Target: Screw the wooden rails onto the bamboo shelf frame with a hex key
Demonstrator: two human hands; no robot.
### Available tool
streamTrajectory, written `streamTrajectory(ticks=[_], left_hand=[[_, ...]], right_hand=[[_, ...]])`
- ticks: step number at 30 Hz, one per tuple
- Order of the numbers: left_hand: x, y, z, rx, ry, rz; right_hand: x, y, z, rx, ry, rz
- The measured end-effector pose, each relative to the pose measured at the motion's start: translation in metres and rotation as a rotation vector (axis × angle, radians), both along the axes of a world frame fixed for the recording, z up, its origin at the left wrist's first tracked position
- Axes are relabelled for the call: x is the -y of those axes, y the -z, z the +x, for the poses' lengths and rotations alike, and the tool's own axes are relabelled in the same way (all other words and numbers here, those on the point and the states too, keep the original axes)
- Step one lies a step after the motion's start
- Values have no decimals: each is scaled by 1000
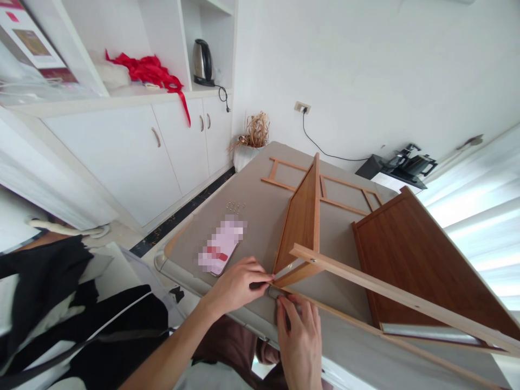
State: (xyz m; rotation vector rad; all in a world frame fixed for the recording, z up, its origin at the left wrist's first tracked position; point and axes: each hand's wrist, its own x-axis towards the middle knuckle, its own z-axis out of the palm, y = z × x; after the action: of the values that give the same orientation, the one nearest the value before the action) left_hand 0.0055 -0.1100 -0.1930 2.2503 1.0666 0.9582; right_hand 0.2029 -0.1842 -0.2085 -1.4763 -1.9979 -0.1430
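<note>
A wooden shelf board (303, 214) stands on its edge on the table, fixed to a light wooden rail (374, 287) with a screw head near its end. My left hand (239, 284) has its thumb and fingers pinched together at the board's lower near corner, where it meets a second, lower rail (349, 320). Close by on the right, my right hand (299, 333) bends its fingers in a pinch just below that rail's end. A small dark metallic piece (274, 293) shows between the two hands; its kind is unclear. Whatever lies inside either pinch is hidden.
Several small screws (235, 206) lie beyond a phone (223, 244) on the table (254, 216). A wooden ladder-like frame (345, 200) lies flat farther back. Another brown panel (430, 260) leans at the right. A dried plant (257, 131) stands past the table's far corner.
</note>
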Motion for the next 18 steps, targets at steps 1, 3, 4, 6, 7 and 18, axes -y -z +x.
streamTrajectory(ticks=[1, 3, 4, 6, 7, 18], left_hand=[[0, 1, 0, -1, 2, -3], [0, 2, 0, -4, 1, -6], [0, 3, 0, -5, -1, -2], [0, 4, 0, -5, -7, 11], [0, 4, 0, -5, -9, 15], [0, 1, 0, -16, -9, 22]], right_hand=[[1, 2, 0, -12, 5, -11], [3, 5, -1, -33, 12, -29], [4, 7, -1, -42, 18, -34], [4, 10, -2, -63, 30, -41], [4, 11, -2, -81, 35, -46], [-3, 15, -1, -253, 3, -141]])
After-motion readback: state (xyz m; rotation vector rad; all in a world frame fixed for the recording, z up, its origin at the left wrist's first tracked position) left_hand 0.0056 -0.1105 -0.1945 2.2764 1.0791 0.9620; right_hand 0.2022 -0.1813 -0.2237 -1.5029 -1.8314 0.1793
